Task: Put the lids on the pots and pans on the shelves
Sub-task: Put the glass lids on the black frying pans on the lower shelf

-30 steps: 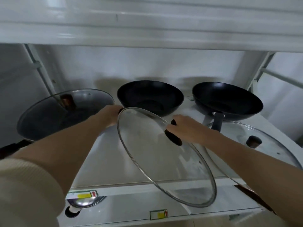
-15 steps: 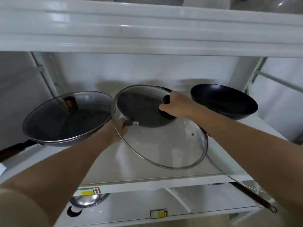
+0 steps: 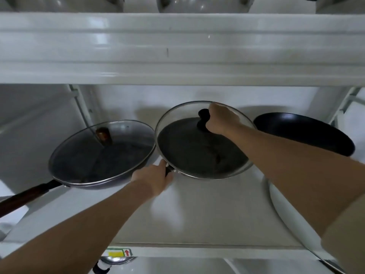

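A glass lid (image 3: pixel 189 115) with a black knob (image 3: pixel 203 119) lies over the middle black pan (image 3: pixel 197 153) on the white shelf (image 3: pixel 207 210). Its far edge still stands a little above the pan rim. My right hand (image 3: pixel 221 120) is closed around the knob. My left hand (image 3: pixel 156 177) grips the pan's short handle at its near left rim. To the left stands a black wok (image 3: pixel 102 155) covered by a glass lid with a brown knob. On the right sits an uncovered black pan (image 3: pixel 304 133). Another glass lid (image 3: pixel 280 210) lies at the shelf's right, partly hidden by my right arm.
The upper shelf's thick white front edge (image 3: pixel 177 48) hangs just above the pans, with steel pots (image 3: pixel 201 4) on top. The wok's long dark handle (image 3: pixel 25 196) sticks out toward the front left. A lower shelf holds a steel ladle-like item (image 3: pixel 116 261).
My right hand has carried the glass lid up and back from in front of the shelf onto the middle pan. My left hand has taken hold of that pan's handle.
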`<control>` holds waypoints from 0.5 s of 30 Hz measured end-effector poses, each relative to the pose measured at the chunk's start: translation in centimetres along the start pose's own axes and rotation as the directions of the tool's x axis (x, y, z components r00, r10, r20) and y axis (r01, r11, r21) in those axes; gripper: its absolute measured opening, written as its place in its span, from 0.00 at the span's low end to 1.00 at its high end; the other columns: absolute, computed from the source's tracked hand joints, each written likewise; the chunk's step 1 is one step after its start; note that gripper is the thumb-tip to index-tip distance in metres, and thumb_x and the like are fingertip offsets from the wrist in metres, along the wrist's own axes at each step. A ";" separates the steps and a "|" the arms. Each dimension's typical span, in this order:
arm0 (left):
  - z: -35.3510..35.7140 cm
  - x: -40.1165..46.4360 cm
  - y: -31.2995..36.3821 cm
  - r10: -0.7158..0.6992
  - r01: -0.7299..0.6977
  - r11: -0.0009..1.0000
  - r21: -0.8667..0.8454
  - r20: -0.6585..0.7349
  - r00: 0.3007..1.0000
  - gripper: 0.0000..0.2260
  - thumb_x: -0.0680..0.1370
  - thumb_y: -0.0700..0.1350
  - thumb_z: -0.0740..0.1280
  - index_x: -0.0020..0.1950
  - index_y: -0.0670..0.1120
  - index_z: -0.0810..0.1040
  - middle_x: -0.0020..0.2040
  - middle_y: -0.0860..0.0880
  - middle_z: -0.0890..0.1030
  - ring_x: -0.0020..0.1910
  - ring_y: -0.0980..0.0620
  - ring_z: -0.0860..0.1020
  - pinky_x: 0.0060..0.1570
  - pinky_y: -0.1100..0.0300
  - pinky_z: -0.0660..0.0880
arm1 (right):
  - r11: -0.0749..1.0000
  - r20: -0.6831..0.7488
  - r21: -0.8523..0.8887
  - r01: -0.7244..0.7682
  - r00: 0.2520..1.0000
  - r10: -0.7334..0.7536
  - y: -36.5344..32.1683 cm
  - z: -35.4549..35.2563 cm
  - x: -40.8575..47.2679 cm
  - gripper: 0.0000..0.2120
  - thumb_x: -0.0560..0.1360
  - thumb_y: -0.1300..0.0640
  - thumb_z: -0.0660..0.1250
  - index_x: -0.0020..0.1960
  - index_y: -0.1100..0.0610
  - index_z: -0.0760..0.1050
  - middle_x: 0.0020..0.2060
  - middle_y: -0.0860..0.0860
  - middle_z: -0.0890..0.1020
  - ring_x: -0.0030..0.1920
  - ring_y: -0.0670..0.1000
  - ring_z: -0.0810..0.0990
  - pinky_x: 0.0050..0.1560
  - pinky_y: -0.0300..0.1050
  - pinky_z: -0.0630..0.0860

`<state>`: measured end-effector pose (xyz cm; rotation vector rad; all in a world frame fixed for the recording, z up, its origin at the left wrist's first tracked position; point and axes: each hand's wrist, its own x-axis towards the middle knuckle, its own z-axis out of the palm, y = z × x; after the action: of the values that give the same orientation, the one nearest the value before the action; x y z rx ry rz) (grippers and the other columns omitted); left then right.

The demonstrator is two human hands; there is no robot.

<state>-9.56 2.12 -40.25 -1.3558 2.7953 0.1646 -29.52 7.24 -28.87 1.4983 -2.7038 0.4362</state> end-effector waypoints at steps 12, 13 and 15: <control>0.6 0.9 0.8 -0.076 0.077 0.996 0.038 -0.036 0.996 0.26 0.79 0.65 0.48 0.68 0.49 0.64 0.54 0.46 0.81 0.53 0.43 0.80 0.45 0.52 0.69 | 1.000 -0.075 0.013 -0.021 0.997 0.022 2.2 4.2 1.9 0.12 0.73 0.64 0.63 0.54 0.58 0.81 0.44 0.56 0.83 0.43 0.59 0.80 0.39 0.46 0.72; 0.6 0.8 0.8 -0.072 0.073 0.997 0.026 -0.038 0.997 0.26 0.79 0.65 0.48 0.68 0.49 0.64 0.54 0.46 0.81 0.53 0.43 0.80 0.45 0.53 0.69 | 1.000 -0.077 0.012 -0.015 0.997 0.016 2.1 4.2 1.9 0.12 0.73 0.64 0.63 0.54 0.58 0.81 0.43 0.56 0.82 0.42 0.59 0.79 0.39 0.46 0.72; 0.4 0.7 0.7 -0.071 0.072 0.997 0.006 -0.039 0.997 0.27 0.78 0.65 0.48 0.69 0.49 0.64 0.55 0.46 0.81 0.54 0.43 0.80 0.46 0.53 0.69 | 1.000 -0.076 0.004 -0.011 0.997 0.012 2.1 4.1 2.0 0.11 0.73 0.64 0.64 0.53 0.59 0.81 0.40 0.55 0.80 0.39 0.58 0.77 0.38 0.45 0.69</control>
<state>-10.52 2.01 -40.67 -1.4703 2.7701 0.1280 -31.84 5.56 -33.01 1.4372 -2.6564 0.4888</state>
